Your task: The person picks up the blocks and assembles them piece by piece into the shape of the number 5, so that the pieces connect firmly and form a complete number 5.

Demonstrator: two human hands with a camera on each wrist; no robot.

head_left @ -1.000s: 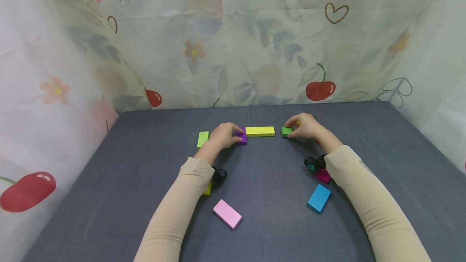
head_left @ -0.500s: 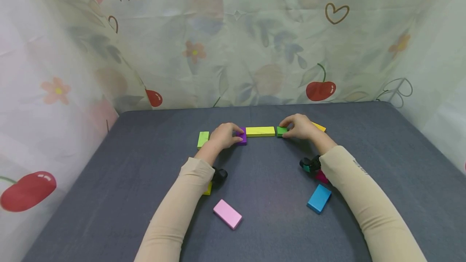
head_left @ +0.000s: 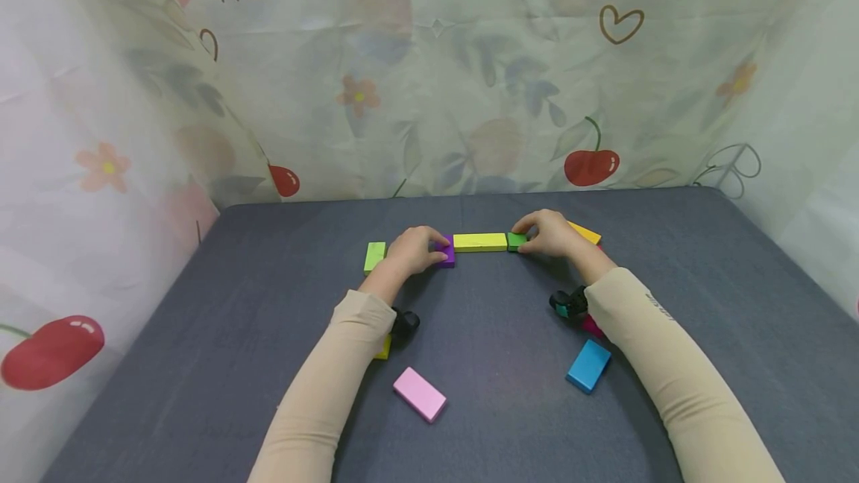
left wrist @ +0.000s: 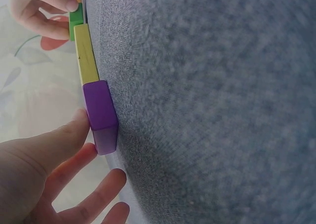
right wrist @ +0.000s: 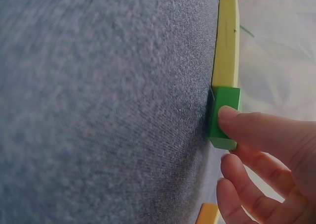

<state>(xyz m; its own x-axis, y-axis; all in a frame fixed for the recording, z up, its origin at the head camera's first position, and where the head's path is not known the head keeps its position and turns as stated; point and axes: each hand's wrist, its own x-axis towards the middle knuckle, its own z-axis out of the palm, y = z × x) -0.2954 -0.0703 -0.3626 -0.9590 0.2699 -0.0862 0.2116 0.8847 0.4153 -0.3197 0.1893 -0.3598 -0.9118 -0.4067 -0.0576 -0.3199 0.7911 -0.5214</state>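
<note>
A long yellow block (head_left: 479,243) lies crosswise near the back of the dark cloth. My left hand (head_left: 411,250) holds a purple block (left wrist: 100,105) at its left end, thumb and index finger against the sides. On the opposite end, my right hand (head_left: 553,235) pinches a small green block (right wrist: 228,95) between thumb and fingers. In the right wrist view the green block meets the yellow one, and the purple block meets it in the left wrist view. The three form a row.
A light green block (head_left: 374,257) lies left of my left hand, an orange block (head_left: 585,232) behind my right wrist. Nearer are a pink block (head_left: 420,394), a blue block (head_left: 587,366) and a partly hidden magenta block (head_left: 593,327). My left sleeve partly covers another yellow block (head_left: 383,349).
My right hand has slid the green block leftward, closing its gap to the yellow block. More of the orange block now shows. My left hand stays on the purple block.
</note>
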